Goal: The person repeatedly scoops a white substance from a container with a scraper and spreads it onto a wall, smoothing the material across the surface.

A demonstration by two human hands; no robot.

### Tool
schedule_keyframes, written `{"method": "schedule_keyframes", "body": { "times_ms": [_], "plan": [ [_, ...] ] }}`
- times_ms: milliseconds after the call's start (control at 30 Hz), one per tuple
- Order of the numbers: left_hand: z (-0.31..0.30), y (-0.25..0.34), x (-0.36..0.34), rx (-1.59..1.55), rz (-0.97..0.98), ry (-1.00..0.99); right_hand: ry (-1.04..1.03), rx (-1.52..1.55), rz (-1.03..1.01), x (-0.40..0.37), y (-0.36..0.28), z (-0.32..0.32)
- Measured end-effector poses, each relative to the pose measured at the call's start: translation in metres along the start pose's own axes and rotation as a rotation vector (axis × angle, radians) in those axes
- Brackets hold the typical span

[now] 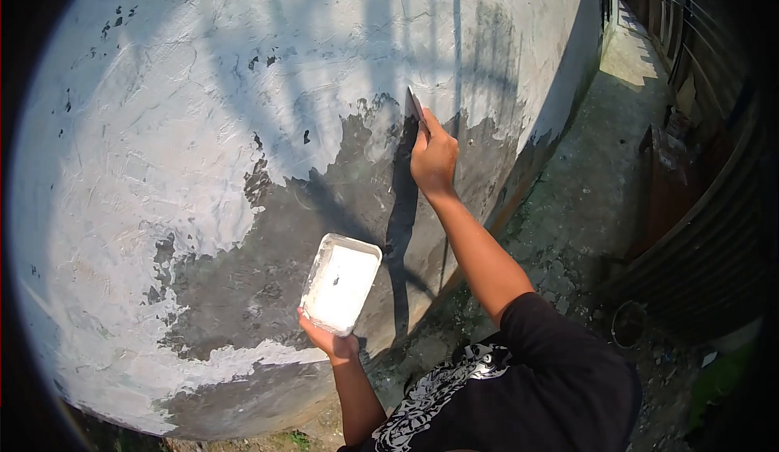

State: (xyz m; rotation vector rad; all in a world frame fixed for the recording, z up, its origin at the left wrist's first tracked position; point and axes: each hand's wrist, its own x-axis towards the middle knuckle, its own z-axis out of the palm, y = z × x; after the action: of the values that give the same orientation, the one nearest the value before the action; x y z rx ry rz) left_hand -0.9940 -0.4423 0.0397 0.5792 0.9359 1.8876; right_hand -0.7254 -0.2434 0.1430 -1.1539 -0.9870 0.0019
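My left hand (329,339) is closed on the lower end of a rectangular plastic container (341,284) with white paste inside. Higher up and to the right, my right hand (434,153) grips a putty knife (415,105), seen nearly edge-on, its blade tip right at the wall. The wall (203,127) carries a rough white coat over its upper and left parts. Below the blade lies a bare grey patch (235,290) with a ragged edge. My right arm casts a long dark shadow down this patch.
A concrete path (584,160) runs along the wall's right side into the distance. Corrugated sheeting (698,265) borders the path on the right, with a dark wooden piece (661,184) beside it. Soil and small green plants (300,438) show at the wall's foot.
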Motion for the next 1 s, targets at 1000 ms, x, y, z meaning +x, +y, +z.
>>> {"method": "schedule_keyframes", "body": {
  "times_ms": [1000],
  "plan": [
    [-0.017,-0.034,0.016,-0.029,-0.049,-0.013,-0.575,0.202,-0.051,-0.058,-0.016,-0.022]
  ]
}}
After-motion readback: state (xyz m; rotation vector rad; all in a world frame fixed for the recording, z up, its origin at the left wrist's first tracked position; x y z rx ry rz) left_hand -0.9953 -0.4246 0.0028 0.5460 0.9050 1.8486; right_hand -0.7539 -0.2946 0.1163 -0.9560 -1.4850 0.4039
